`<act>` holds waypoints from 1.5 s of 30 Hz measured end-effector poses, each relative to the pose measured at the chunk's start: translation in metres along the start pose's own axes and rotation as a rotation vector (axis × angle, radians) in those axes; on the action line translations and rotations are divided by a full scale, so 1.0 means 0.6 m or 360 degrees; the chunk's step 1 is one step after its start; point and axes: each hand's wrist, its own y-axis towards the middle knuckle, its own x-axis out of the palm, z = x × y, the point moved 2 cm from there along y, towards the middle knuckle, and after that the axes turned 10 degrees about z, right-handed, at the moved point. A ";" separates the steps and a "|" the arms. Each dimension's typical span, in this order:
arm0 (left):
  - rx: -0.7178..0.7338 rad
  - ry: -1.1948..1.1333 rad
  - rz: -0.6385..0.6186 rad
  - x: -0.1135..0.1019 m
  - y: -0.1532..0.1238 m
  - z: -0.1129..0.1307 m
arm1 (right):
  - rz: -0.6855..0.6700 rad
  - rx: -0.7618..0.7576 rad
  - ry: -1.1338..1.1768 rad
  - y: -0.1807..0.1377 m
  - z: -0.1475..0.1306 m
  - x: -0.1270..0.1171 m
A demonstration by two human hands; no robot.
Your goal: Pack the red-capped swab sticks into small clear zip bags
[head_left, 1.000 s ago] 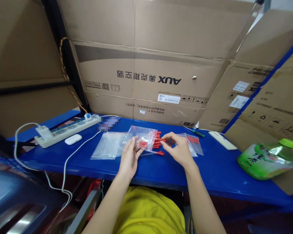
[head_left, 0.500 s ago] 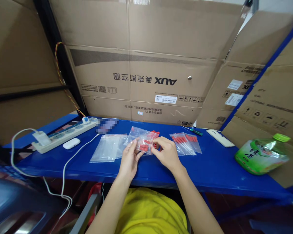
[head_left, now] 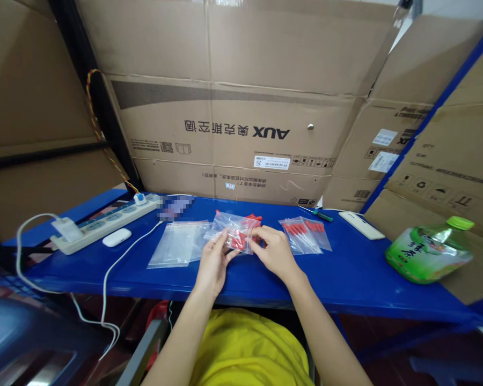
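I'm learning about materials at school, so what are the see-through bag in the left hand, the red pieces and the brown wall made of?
Bag: seemingly thin, glossy plastic; it is clear and catches the light. Red pieces: perhaps smooth plastic or rubber, from their even bright colour, but too small to be sure. Brown wall: matt cardboard, judging by its creases and box printing.

Blue tabletop (head_left: 346, 273), clear bags (head_left: 175, 244), power strip (head_left: 108, 220), green bottle (head_left: 422, 254)
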 end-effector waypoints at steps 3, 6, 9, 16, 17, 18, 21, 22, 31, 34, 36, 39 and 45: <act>-0.0001 -0.0007 0.0008 0.000 0.000 0.000 | -0.0016 0.0025 -0.0002 0.000 0.004 0.003; 0.0009 -0.0013 0.0004 0.000 -0.001 0.001 | -0.0050 0.0057 0.0010 0.000 0.008 0.005; 0.0004 -0.0038 -0.0005 0.001 -0.002 0.003 | -0.0059 0.0063 0.0058 0.000 0.006 0.005; 0.0073 -0.0181 0.0116 0.000 -0.003 0.012 | 0.0059 0.0091 0.0243 0.011 -0.002 -0.024; 0.0085 -0.0200 0.0134 -0.001 -0.003 0.012 | 0.0055 0.0105 0.0195 0.013 0.001 -0.031; 0.0094 -0.0215 0.0147 -0.001 -0.002 0.012 | 0.0016 0.0123 0.0126 0.013 0.005 -0.037; 0.0114 -0.0231 0.0157 -0.004 0.002 0.010 | -0.0322 0.0212 -0.0113 0.007 0.025 -0.050; 0.0115 -0.0228 0.0154 -0.004 0.004 0.009 | -0.0464 0.0244 -0.0165 0.002 0.032 -0.052; 0.0107 -0.0247 0.0170 -0.006 0.007 0.006 | -0.0694 0.0361 -0.0098 -0.009 0.057 -0.049; 0.0092 -0.0248 0.0173 -0.003 0.004 0.008 | -0.0680 0.0355 -0.0171 -0.007 0.053 -0.047; 0.0093 -0.0238 0.0163 -0.002 0.002 0.009 | -0.0672 0.0303 -0.0245 -0.006 0.048 -0.046; 0.0089 -0.0222 0.0167 -0.002 0.002 0.010 | -0.0674 0.0274 -0.0232 -0.004 0.043 -0.048; 0.0078 -0.0224 0.0134 -0.004 0.003 0.010 | -0.0409 0.0388 0.0018 0.006 0.044 -0.093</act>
